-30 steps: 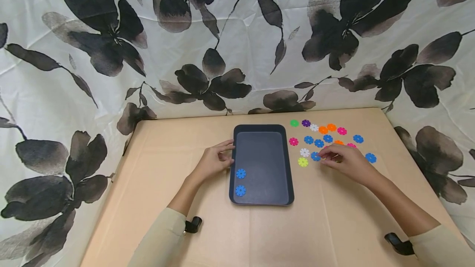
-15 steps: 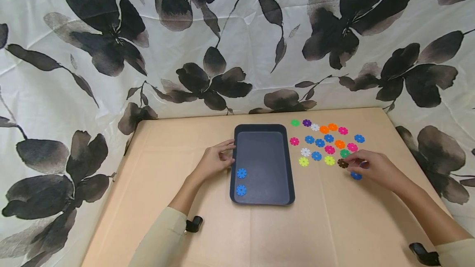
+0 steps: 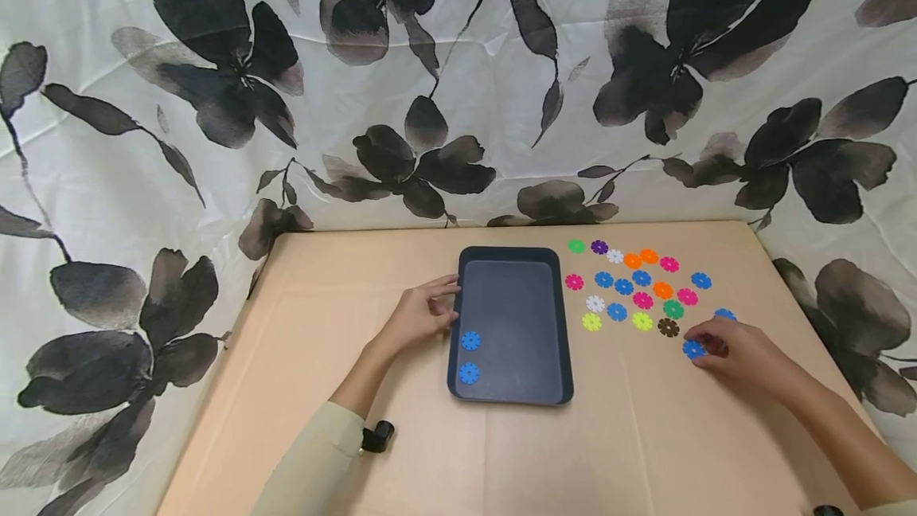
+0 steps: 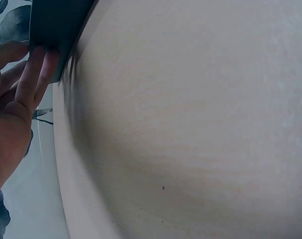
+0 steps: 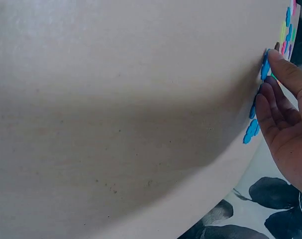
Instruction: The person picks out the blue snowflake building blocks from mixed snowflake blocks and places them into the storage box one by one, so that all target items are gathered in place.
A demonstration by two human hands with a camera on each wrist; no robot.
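A dark tray (image 3: 566,325) lies on the tan table, with two blue notched discs (image 3: 469,373) near its left side. My left hand (image 3: 419,313) rests its fingertips against the tray's left rim; the left wrist view shows those fingers (image 4: 31,74) extended along the outer wall. Over to the right, my right hand (image 3: 741,353) has its thumb and fingers round the edges of a blue notched disc (image 3: 693,349). Seen from the right wrist, this disc (image 5: 265,64) spans between thumb and fingertips, low at the table. A brown disc (image 3: 669,328) lies just left of that hand.
Several notched discs spread between tray and right hand, among them pink (image 3: 642,300), orange (image 3: 662,290), white (image 3: 595,304) and yellow (image 3: 642,321). Another blue disc (image 3: 725,314) is partly covered behind the right hand. Floral cloth (image 3: 430,86) rises behind the table (image 3: 559,452).
My right hand has moved right and toward me, from over the discs to the blue disc at their near right. The left hand has stayed at the tray. The head view has shifted slightly.
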